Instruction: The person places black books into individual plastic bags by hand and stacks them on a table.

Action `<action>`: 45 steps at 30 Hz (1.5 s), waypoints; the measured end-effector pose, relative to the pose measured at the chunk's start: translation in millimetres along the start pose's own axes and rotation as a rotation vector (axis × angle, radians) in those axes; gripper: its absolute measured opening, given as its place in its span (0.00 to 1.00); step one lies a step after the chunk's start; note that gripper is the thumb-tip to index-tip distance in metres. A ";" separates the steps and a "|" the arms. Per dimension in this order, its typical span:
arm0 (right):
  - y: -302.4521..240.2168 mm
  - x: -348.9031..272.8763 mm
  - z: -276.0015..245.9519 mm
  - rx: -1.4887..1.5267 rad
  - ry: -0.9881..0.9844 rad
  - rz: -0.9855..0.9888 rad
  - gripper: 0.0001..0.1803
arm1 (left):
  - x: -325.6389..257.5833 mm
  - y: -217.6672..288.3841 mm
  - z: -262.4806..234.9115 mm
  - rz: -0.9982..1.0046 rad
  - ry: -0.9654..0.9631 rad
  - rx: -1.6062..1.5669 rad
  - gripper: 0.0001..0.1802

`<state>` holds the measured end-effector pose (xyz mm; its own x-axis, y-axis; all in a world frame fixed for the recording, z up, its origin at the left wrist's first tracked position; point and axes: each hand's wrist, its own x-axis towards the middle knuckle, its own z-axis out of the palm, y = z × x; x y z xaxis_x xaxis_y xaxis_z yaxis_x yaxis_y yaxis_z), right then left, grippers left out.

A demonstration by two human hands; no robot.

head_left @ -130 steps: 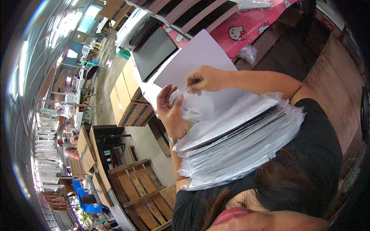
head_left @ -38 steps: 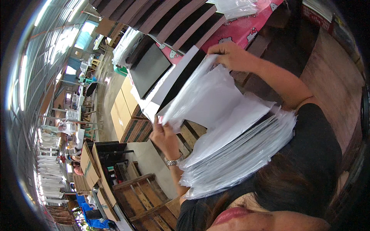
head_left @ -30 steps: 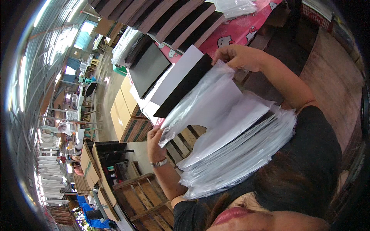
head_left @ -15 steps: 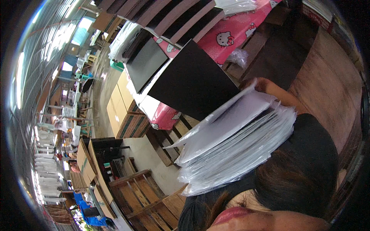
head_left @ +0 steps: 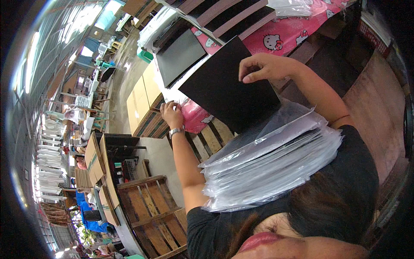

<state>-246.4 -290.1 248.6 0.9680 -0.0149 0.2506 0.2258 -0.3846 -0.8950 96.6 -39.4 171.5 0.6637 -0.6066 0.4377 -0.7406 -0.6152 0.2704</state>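
My right hand (head_left: 263,67) pinches the top edge of a black square sheet (head_left: 228,93) and holds it up above a thick stack of sheets in clear plastic sleeves (head_left: 276,164) that rests against my chest. My left hand (head_left: 171,113), with a watch on its wrist, reaches out to the edge of a pile of white sheets (head_left: 166,93) on the table with the pink cloth (head_left: 297,34). Its fingers are curled there; I cannot tell whether they grip anything.
A dark board (head_left: 179,54) lies on the white pile. More dark and brown boards (head_left: 224,15) are lined up further along the table. Wooden pallets (head_left: 151,203) and flat cardboard boxes (head_left: 142,95) stand on the floor at the left.
The white sheet and clear sleeve I held have gone. My right hand now holds up a black sheet, and my left hand has reached forward to the table edge.
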 end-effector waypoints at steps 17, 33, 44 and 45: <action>-79.4 29.5 73.0 -0.119 0.015 -0.463 0.10 | -108.1 212.8 -213.1 0.354 -0.269 -0.319 0.16; 2.7 51.9 36.9 -0.039 0.577 -0.234 0.14 | -66.1 191.5 -74.5 -0.191 -0.168 -1.606 0.17; -5.1 45.9 72.9 0.610 0.287 0.084 0.14 | -92.3 188.5 -60.6 -0.273 -0.337 -1.639 0.09; -5.0 44.5 71.1 0.575 0.204 0.108 0.14 | -90.8 185.0 -60.3 -0.267 -0.327 -1.709 0.09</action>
<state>-196.7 -223.2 238.0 0.9611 -0.2239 0.1616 0.2052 0.1875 -0.9606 -107.0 -67.7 233.5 0.6074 -0.7854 0.1192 0.2536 0.3339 0.9078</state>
